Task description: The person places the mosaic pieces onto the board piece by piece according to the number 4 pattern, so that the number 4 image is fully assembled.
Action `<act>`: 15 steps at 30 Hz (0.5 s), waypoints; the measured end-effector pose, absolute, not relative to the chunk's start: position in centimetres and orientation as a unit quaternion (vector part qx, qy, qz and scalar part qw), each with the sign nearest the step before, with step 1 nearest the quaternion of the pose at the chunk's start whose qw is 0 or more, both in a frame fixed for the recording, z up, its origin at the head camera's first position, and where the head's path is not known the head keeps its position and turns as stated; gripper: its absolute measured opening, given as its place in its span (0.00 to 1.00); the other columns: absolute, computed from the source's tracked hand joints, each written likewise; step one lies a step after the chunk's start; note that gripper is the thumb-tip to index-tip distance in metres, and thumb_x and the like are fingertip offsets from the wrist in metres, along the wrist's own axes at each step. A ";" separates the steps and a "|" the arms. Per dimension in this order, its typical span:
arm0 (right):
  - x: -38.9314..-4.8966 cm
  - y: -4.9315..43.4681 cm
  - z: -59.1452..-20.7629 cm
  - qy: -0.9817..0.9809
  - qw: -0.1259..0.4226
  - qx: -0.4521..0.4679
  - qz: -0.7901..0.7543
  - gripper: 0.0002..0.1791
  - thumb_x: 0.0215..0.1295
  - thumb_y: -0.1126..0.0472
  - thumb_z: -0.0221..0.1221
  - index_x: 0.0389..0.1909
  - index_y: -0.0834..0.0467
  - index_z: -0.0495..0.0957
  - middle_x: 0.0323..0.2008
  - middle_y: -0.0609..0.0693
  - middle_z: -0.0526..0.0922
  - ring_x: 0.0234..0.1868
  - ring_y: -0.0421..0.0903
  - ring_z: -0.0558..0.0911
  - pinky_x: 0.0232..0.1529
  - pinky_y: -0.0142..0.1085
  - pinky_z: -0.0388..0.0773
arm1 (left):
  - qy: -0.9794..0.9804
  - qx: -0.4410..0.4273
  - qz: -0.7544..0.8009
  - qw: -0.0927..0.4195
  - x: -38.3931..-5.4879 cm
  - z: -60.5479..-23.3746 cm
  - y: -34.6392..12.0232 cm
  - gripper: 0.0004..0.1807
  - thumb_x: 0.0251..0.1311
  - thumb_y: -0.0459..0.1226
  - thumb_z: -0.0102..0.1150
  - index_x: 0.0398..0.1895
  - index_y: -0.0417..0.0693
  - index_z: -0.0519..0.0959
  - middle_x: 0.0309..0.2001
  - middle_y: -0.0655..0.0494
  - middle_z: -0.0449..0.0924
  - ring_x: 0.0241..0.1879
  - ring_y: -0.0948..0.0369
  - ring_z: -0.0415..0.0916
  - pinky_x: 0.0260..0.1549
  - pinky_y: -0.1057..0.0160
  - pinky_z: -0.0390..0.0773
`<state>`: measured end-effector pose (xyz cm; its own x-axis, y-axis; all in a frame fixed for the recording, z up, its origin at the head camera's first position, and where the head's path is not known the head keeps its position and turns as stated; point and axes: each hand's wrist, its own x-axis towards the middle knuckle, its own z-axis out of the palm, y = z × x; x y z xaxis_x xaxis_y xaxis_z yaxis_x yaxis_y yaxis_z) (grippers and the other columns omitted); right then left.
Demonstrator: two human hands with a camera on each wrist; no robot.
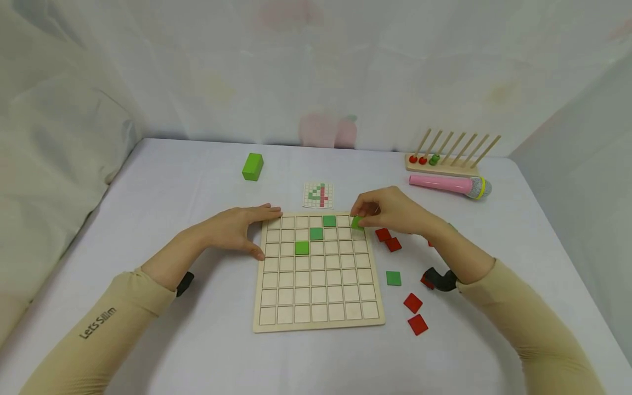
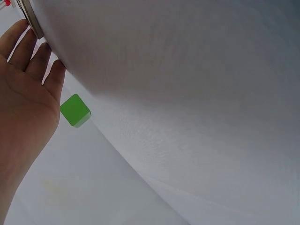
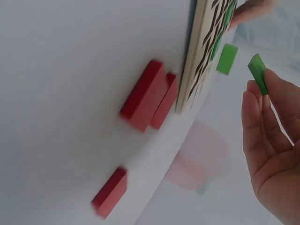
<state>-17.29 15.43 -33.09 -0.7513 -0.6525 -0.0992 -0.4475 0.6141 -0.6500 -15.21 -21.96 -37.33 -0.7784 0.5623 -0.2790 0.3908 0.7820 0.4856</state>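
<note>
A wooden grid board point(image 1: 319, 278) lies flat on the table with three green tiles on it, in a diagonal: one point(image 1: 329, 221) at the top row, one point(image 1: 316, 234) below left, one point(image 1: 302, 248) lower still. My right hand point(image 1: 397, 210) pinches another green tile point(image 3: 257, 74) between thumb and fingers, over the board's upper right corner. In the right wrist view that tile is tilted. At the board's left edge my left hand point(image 1: 232, 227) rests with fingers spread and straight, thumb against the side. A small pattern card point(image 1: 313, 202) with green and red squares lies behind the board.
Right of the board lie several loose red tiles point(image 1: 412, 303) and a green tile point(image 1: 393, 278). A green block point(image 1: 252, 167) stands at the back left. At the back right are a pegged wooden rack point(image 1: 459, 169) with beads and a pink microphone point(image 1: 439, 184).
</note>
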 end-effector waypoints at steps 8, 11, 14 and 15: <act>-16.9 12.0 -32.9 0.860 0.167 -0.349 -0.333 0.06 0.61 0.63 0.66 0.39 0.53 0.85 0.32 0.45 0.88 0.36 0.39 0.84 0.44 0.35 0.84 | 0.921 0.260 0.204 0.208 -15.2 -37.4 -21.9 0.59 0.34 0.58 0.78 0.75 0.64 0.61 0.77 0.67 0.57 0.80 0.57 0.50 0.76 0.42 0.54; -16.8 10.7 -33.0 0.857 0.163 -0.360 -0.331 0.07 0.60 0.63 0.67 0.39 0.53 0.85 0.33 0.46 0.88 0.35 0.38 0.84 0.43 0.33 0.84 | 0.921 0.259 0.204 0.209 -15.3 -37.4 -21.9 0.59 0.34 0.59 0.78 0.75 0.65 0.61 0.77 0.68 0.57 0.80 0.57 0.50 0.76 0.42 0.54; -16.6 9.5 -32.9 0.853 0.165 -0.368 -0.330 0.07 0.60 0.63 0.67 0.40 0.53 0.85 0.34 0.46 0.88 0.36 0.38 0.85 0.43 0.31 0.84 | 0.920 0.258 0.205 0.210 -15.3 -37.5 -21.9 0.59 0.33 0.60 0.78 0.75 0.65 0.61 0.77 0.67 0.57 0.80 0.56 0.50 0.75 0.42 0.54; -16.6 9.2 -32.9 0.852 0.166 -0.372 -0.330 0.07 0.60 0.64 0.67 0.40 0.54 0.85 0.35 0.46 0.89 0.36 0.38 0.85 0.43 0.31 0.84 | 0.920 0.258 0.205 0.211 -15.3 -37.4 -21.9 0.59 0.33 0.60 0.77 0.75 0.65 0.61 0.77 0.67 0.57 0.80 0.56 0.50 0.75 0.41 0.54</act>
